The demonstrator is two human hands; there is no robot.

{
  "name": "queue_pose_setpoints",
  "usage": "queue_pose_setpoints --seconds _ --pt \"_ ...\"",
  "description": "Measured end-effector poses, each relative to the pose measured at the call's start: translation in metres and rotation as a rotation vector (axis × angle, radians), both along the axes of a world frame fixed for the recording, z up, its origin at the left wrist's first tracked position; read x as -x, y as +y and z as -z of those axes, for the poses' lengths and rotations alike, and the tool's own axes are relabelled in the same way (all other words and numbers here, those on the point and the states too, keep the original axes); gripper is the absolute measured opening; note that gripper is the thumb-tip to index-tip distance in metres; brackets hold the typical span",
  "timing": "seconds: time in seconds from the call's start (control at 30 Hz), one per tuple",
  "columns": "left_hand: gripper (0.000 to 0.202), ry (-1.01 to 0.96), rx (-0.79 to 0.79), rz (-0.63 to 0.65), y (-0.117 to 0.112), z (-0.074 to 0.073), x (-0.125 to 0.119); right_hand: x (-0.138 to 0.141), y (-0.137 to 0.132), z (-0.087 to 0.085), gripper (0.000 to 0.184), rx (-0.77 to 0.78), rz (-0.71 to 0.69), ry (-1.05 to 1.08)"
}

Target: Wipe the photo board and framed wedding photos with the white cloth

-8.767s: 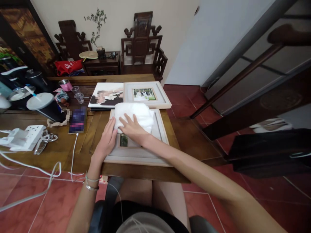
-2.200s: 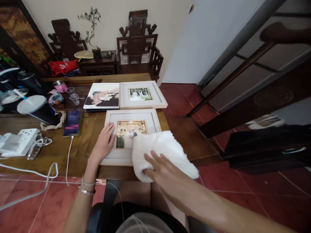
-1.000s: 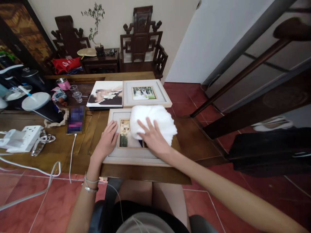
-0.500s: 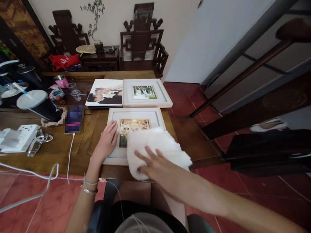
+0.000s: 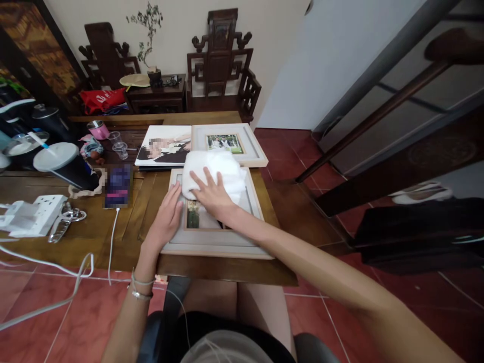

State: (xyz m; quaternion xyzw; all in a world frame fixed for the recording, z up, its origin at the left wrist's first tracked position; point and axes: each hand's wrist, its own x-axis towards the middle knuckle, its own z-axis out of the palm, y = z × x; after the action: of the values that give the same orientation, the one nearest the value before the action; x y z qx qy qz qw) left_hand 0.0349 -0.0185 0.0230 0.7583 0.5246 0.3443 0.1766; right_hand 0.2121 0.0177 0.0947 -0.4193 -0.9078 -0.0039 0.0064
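A picture frame [image 5: 215, 250] with pale wood edges lies face up near the table's front edge. My left hand [image 5: 166, 217] rests flat along its left side, fingers stretched out and holding nothing. Under the spread fingers of my right hand [image 5: 214, 194], a folded white cloth [image 5: 215, 161] is pressed onto the far part of the frame. The cloth hides the frame's top edge and overlaps the near edge of a second picture frame [image 5: 255, 148]. My right hand and forearm cover much of the photo in the nearer frame.
A photo album [image 5: 162, 157] lies left of the far frame. On the table's left are a lidded cup [image 5: 64, 164], a phone [image 5: 118, 184] on a cable, a hair clip [image 5: 64, 222] and a power strip [image 5: 41, 214]. Dark wooden chairs [image 5: 221, 60] stand behind.
My right hand has pushed the white cloth from the nearer frame's lower right up to its far edge. My left hand stays on the frame's left side.
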Motion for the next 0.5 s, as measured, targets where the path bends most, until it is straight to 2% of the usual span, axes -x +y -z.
queue_pose_setpoints --seconds 0.1,0.2,0.3,0.37,0.43,0.5 --pt "0.056 -0.027 0.000 -0.014 -0.002 -0.004 0.000 0.009 -0.008 0.001 0.044 -0.018 -0.084 0.023" --pt "0.057 -0.046 0.009 -0.024 -0.004 -0.006 -0.001 0.010 -0.037 0.014 0.036 0.010 -0.136 0.013" --pt "0.057 -0.049 0.022 -0.033 -0.005 -0.004 -0.001 -0.004 -0.070 0.031 0.029 0.076 -0.213 0.003" --pt "0.055 -0.024 0.039 -0.038 -0.004 0.000 0.000 -0.022 -0.085 0.036 0.027 0.125 -0.248 -0.001" --pt "0.052 0.024 0.037 -0.038 -0.001 0.006 0.001 -0.042 -0.093 0.029 0.030 0.172 -0.220 -0.030" --pt "0.049 0.073 0.011 -0.035 0.001 0.011 0.002 -0.056 -0.095 0.012 0.034 0.227 -0.159 -0.076"
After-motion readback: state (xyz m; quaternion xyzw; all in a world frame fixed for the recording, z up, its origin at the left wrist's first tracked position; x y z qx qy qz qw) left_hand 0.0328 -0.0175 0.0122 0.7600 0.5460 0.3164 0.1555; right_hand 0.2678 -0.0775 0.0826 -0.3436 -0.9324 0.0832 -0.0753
